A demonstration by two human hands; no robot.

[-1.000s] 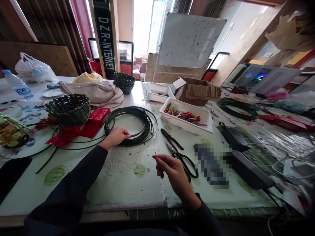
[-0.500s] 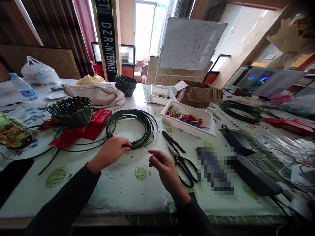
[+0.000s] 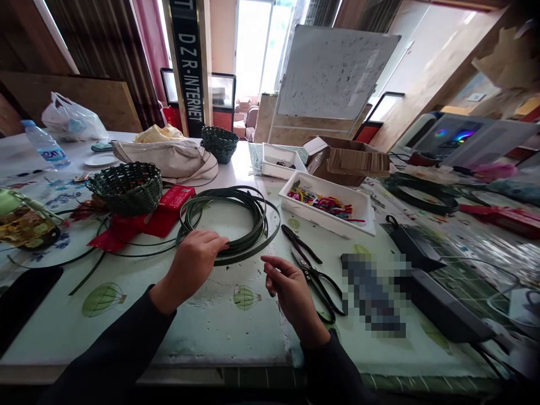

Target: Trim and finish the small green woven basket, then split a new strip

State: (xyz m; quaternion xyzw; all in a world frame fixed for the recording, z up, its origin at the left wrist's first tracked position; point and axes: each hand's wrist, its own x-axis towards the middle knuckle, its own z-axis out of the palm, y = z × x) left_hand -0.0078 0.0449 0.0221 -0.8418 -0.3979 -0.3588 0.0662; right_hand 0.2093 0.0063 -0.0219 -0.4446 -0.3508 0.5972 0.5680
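My left hand (image 3: 196, 260) is closed on the near side of a coil of dark green flat strip (image 3: 258, 220), which lies on the table. Its fingertips hide the part that they grip. One wider loop of the strip stands out from the bundle on the right. My right hand (image 3: 289, 287) hovers just right of the coil, fingers loosely curled and apart, with nothing visible in them. Beside that hand lie black-handled scissors (image 3: 319, 287) and dark pliers (image 3: 302, 243).
A woven green basket (image 3: 126, 191) and a red packet (image 3: 162, 216) stand left of the coil. A white tray (image 3: 367, 222) of colourful pieces, a cardboard box (image 3: 358, 160) and black power adapters (image 3: 442, 306) are on the right. A second basket (image 3: 219, 145) stands behind.
The coil's outer loop has spread wider to the right and towards me. My left hand has turned over the strip and come slightly nearer. My right hand has shifted slightly right.
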